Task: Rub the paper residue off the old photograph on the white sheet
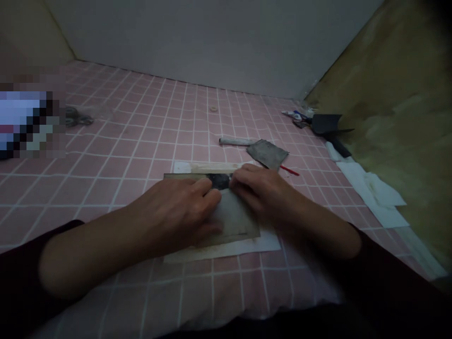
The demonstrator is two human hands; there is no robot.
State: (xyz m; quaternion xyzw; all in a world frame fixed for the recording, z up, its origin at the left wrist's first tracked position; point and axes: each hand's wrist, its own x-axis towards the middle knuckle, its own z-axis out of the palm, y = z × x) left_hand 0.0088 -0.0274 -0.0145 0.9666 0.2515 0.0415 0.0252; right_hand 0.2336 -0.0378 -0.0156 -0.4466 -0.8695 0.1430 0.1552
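A thin grey-beige sheet (235, 216) lies on white paper (254, 246) in front of me, with a dark patch (219, 181) near its far edge. Over the sheet's left part is my left hand (183, 207), its fingers curled in beside the patch and the thumb blurred. My right hand (263, 188) is at the patch's right end, fingertips pinched together. A tiny pale spot shows by those fingertips, too small to name. Whatever either hand grips is hidden under the fingers.
Beyond my right hand lie a grey square of worn material (267, 153), a grey rolled tube (236, 141) and a thin red stick (290, 170). A black dustpan-like scoop (326, 125) and white paper sheets (374, 190) line the right wall. A small ring (213, 108) sits farther back on the pink checked cloth (134, 127).
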